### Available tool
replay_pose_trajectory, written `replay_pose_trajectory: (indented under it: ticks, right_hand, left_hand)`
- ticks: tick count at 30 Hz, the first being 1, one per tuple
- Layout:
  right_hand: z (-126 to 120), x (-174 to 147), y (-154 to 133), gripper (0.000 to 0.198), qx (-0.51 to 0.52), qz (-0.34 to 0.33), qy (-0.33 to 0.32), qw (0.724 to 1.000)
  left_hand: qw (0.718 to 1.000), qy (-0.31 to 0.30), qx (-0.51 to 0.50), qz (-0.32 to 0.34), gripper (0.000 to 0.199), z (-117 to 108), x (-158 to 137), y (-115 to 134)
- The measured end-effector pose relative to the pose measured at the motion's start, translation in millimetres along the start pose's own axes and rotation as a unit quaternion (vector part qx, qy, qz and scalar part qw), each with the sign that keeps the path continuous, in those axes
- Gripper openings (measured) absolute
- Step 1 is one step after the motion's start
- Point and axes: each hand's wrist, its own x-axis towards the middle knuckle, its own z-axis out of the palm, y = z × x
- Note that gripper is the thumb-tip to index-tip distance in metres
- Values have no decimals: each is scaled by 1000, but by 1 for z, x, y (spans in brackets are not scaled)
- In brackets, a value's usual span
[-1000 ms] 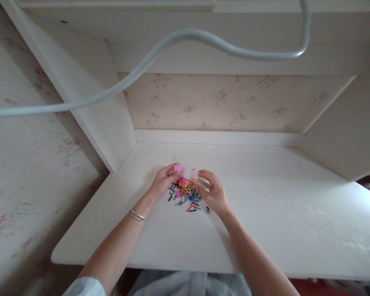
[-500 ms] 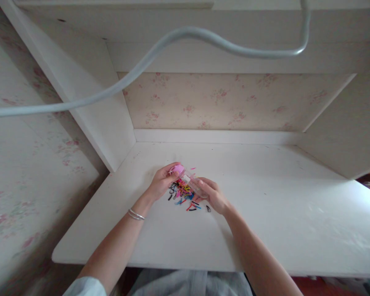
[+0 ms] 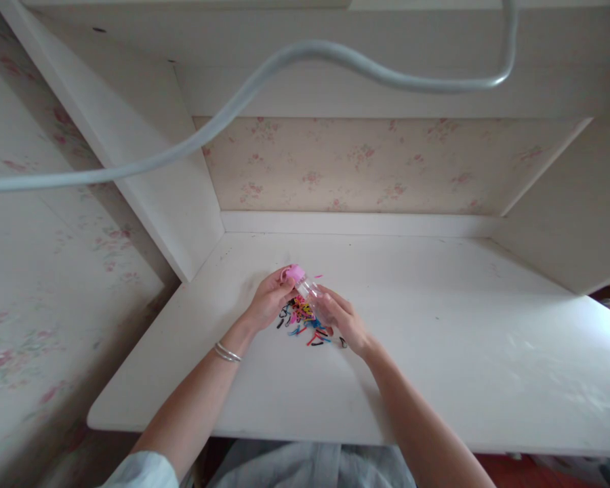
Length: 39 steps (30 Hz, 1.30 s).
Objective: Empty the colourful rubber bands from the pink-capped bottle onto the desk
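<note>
My left hand (image 3: pixel 272 298) is closed around the pink lid (image 3: pixel 293 273) of a small clear bottle (image 3: pixel 309 290). The fingers of my right hand (image 3: pixel 346 318) wrap round the bottle's transparent body at its lower end. It is held tilted, lid end up and to the left, and looks see-through with little or nothing inside. Lid and bottle meet at the neck; whether they are joined I cannot tell. Below them lies a loose pile of small elastic bands (image 3: pixel 305 313) in black, pink, yellow, blue and red, partly hidden by my hands and the bottle.
The white desk (image 3: pixel 447 366) stretches wide to the right, with a raised shelf structure (image 3: pixel 386 95) over its back. A thick pale cable (image 3: pixel 224 118) crosses the upper view, close to the camera. Floral wallpaper (image 3: pixel 30 285) covers the wall at left.
The bottle has turned slightly in my hands, and more of its clear neck shows below the pink lid. My right hand has shifted a little; the bands lie as before.
</note>
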Motion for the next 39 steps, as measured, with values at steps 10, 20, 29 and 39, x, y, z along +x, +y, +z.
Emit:
replay_pose_trajectory:
  ticks: [10,20,29,39]
  right_hand:
    - [-3,3,14,46,-144,-94,81,982]
    - [1,1,18,39,-294,-196,158,922]
    - [1,-1,15,39,-189,-121,130,966]
    - [9,2,15,43,43,2,23,999]
  left_hand:
    - [999,29,2,15,31,-1,1,-5]
    - [998,54,7,10,32,-5,3,-6]
    - [1000,-10,24,5,32,-1,1,-5]
    - [997,-31,-63,-38,41,6,-6,5]
